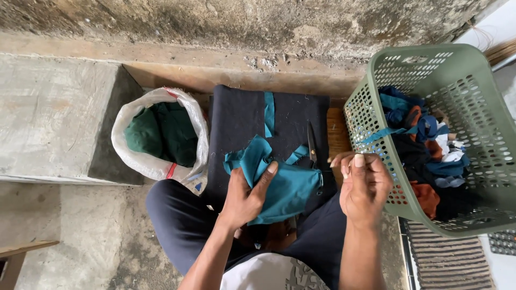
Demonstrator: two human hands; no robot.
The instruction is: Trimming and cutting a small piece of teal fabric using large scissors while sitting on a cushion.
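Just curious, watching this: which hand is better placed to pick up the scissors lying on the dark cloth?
Probably the right hand. It hovers free, just right of the scissors, fingers curled and holding nothing that I can see. The left hand is busy gripping the teal cloth.

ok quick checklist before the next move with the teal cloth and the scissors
1. Left hand grips the teal cloth: ok.
2. Scissors within reach, lying on the dark board: ok.
3. Right hand free of cloth: ok; whether its fingers pinch something small: cannot tell.
4. Cloth spread flat: not ok, it is bunched.
5. Green basket beside the right hand, scraps inside: ok.
6. White sack open: ok.
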